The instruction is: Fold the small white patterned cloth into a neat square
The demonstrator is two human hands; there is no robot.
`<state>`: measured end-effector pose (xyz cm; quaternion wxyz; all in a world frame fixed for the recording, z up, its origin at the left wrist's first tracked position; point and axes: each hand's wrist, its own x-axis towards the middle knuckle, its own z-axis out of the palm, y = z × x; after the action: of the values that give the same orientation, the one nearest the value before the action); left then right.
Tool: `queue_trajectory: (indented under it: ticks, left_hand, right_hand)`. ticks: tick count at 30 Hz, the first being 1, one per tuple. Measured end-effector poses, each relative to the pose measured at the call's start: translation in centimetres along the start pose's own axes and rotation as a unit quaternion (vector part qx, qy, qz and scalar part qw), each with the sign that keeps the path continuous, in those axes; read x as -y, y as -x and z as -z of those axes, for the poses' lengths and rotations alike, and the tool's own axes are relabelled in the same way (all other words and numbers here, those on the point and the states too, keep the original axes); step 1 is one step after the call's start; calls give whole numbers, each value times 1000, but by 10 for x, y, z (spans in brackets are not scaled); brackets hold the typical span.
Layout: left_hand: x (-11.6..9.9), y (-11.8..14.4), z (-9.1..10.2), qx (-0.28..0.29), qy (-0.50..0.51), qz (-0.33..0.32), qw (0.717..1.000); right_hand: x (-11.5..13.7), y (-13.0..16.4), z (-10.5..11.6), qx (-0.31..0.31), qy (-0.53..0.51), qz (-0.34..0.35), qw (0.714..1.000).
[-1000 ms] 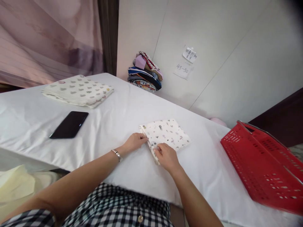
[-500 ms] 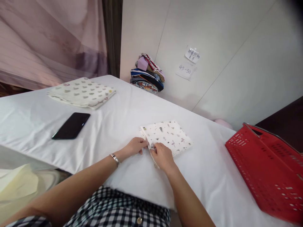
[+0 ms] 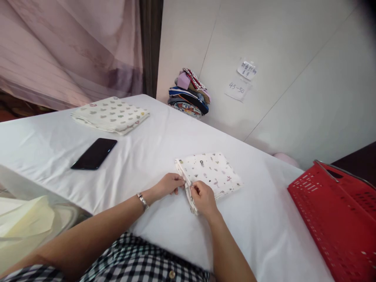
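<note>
A folded white cloth (image 3: 216, 170) with small grey, pink and yellow prints lies on the white-covered table (image 3: 152, 145) in front of me. My left hand (image 3: 169, 184), with a silver bracelet at the wrist, pinches the cloth's near left edge. Close beside it, my right hand (image 3: 203, 197) has its thumb and fingers closed on the same edge, where the layers are bunched a little. The fingertips of both hands are only a short way apart. Part of the cloth's near side is hidden under my right hand.
A larger folded patterned cloth (image 3: 111, 115) and a black phone (image 3: 94, 154) lie to the left. Folded clothes (image 3: 189, 94) are stacked by the wall at the back. A red basket (image 3: 337, 211) stands at the right. Pale yellow material (image 3: 29, 219) is at lower left.
The whole scene has shifted slightly as the head view turned. Both hands stay at the cloth's left edge, whose layers now stand a little more raised and parted between the fingers.
</note>
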<state>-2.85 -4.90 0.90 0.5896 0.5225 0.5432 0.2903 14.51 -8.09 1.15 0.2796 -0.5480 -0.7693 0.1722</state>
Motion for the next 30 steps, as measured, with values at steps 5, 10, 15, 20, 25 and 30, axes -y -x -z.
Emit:
queue_trajectory:
  ticks: [5,10,15,20,25,30]
  left_hand:
    - [3,-2,-4,-15,1,0,1000]
    - [4,-4,-8,-23,14,-6,1000]
    - [3,-4,-10,-16,22,-7,1000]
    - [2,-5,-6,-2,50,-1,999]
    - [-3,-10,3,-24,123,9,992]
    - [-10,-17,7,-41,135,25,990]
  right_hand:
    - [-2,2,-4,-10,-10,26,1000]
    - [5,4,-4,4,14,32,999]
    - [11,8,-7,18,78,21,997]
    - [8,10,-12,27,122,18,992]
    - [8,10,-12,38,125,18,991]
    - [7,10,-11,46,121,27,991]
